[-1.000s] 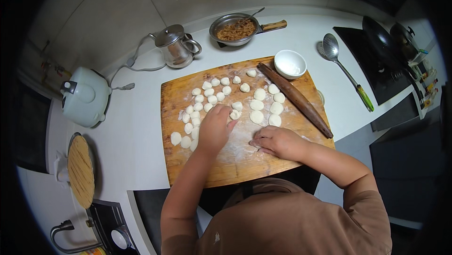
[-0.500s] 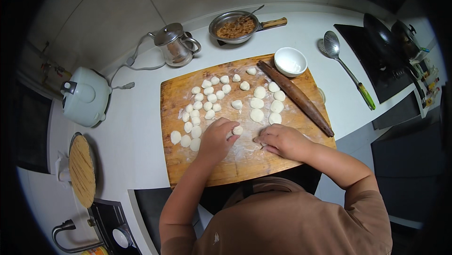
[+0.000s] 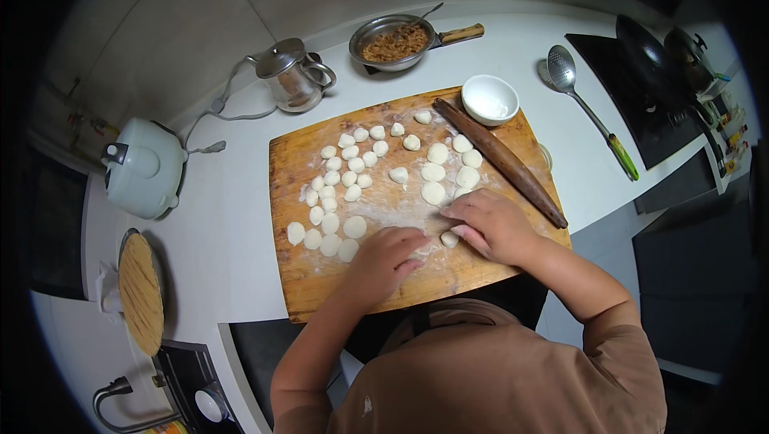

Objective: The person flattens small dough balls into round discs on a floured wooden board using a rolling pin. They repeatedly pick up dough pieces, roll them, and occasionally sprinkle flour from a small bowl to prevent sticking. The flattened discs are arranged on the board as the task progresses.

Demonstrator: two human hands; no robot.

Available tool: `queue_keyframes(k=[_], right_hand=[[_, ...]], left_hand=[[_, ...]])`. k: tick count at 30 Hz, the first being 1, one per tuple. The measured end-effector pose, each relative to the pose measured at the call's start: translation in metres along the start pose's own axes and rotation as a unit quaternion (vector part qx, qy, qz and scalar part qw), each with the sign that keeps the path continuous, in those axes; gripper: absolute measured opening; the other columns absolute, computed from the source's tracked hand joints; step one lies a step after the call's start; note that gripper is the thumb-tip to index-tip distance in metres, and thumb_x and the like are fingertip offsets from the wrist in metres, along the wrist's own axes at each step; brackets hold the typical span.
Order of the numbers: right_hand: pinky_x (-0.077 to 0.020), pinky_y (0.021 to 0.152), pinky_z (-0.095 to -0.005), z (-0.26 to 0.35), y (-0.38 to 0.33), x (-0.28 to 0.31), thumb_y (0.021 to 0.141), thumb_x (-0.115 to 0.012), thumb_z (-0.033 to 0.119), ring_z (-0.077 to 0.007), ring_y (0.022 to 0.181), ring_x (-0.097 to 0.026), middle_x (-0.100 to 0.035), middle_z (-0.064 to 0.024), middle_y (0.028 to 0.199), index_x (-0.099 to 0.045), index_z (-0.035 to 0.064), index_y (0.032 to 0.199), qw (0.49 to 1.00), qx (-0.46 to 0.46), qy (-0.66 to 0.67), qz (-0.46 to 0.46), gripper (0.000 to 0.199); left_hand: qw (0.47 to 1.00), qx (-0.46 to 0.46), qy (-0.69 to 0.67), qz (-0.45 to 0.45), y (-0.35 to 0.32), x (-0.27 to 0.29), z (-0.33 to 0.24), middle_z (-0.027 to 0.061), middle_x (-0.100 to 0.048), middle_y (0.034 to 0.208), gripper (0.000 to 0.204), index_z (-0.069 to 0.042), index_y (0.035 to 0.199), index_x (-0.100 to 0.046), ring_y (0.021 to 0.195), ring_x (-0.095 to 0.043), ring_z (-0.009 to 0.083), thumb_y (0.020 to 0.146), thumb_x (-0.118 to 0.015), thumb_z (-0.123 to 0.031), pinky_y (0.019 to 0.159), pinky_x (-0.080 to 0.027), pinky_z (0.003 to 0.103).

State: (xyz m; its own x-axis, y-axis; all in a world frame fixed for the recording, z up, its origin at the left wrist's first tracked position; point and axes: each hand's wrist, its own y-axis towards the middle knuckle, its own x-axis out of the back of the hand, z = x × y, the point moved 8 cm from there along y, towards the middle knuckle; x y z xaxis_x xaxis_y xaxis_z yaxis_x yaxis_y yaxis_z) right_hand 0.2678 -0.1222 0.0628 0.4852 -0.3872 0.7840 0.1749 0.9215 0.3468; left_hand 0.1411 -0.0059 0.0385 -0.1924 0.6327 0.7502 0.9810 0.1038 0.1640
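Observation:
My left hand (image 3: 386, 262) rests low over the floured wooden board (image 3: 336, 294), its thumb and bent fingers apart and no dough seen between them. Just right of it, my right hand (image 3: 495, 227) has its fingers stretched over the board, with the tips near a column of flattened dough discs (image 3: 433, 193). A small dough ball (image 3: 449, 239) lies by the right thumb, touching or nearly so. Left of the hands are several dough discs (image 3: 330, 244) and, above them, rows of small dough pieces (image 3: 356, 164). One loose dough piece (image 3: 398, 174) sits mid-board.
A dark wooden rolling pin (image 3: 505, 166) and a white bowl (image 3: 490, 100) lie on the board's right side. Behind stand a pan of brown filling (image 3: 394, 43) and a metal kettle (image 3: 293, 78). A slotted spoon (image 3: 589, 110) lies right; a rice cooker (image 3: 144, 168) stands left.
My left hand has let go of a dough piece and moved down, uncovering two dough discs. My right hand has shifted up and right; a dough ball now shows beside its thumb.

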Motion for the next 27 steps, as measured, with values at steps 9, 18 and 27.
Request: queue_keyframes(k=[9, 18, 27], right_hand=[[-0.0487, 0.092, -0.0442, -0.002, 0.0, 0.034, 0.087, -0.06, 0.008, -0.0365, 0.104, -0.06, -0.062, -0.0157, 0.116, -0.065, 0.0065, 0.119, 0.989, -0.015, 0.008, -0.149, 0.033], [-0.0471, 0.092, -0.0458, -0.013, -0.006, 0.043, 0.091, -0.058, 0.017, -0.0374, 0.106, -0.058, -0.059, -0.0174, 0.119, -0.062, 0.0045, 0.121, 0.979, -0.011, -0.011, -0.205, 0.033], [-0.0467, 0.095, -0.0472, 0.002, 0.003, 0.031, 0.088, -0.061, 0.017, -0.0391, 0.108, -0.057, -0.059, -0.0176, 0.124, -0.061, 0.0052, 0.123, 0.986, 0.018, 0.006, -0.163, 0.037]], left_hand=[[0.969, -0.051, 0.243, 0.014, 0.053, -0.026, -0.018, 0.0165, -0.02, 0.165, 0.076, -0.005, 0.153, -0.035, 0.153, -0.017, 0.0315, 0.094, -0.059, -0.047, 0.122, -0.019, 0.052], [0.968, -0.077, 0.236, 0.048, 0.057, -0.058, -0.01, 0.0164, -0.022, 0.164, 0.088, -0.007, 0.155, -0.032, 0.152, -0.02, 0.0313, 0.09, -0.06, -0.058, 0.121, -0.017, 0.057], [0.974, 0.039, 0.21, 0.078, 0.05, -0.043, 0.0, 0.0184, -0.02, 0.164, 0.101, -0.006, 0.156, -0.027, 0.154, -0.015, 0.0335, 0.081, -0.071, -0.057, 0.122, -0.012, 0.058]])
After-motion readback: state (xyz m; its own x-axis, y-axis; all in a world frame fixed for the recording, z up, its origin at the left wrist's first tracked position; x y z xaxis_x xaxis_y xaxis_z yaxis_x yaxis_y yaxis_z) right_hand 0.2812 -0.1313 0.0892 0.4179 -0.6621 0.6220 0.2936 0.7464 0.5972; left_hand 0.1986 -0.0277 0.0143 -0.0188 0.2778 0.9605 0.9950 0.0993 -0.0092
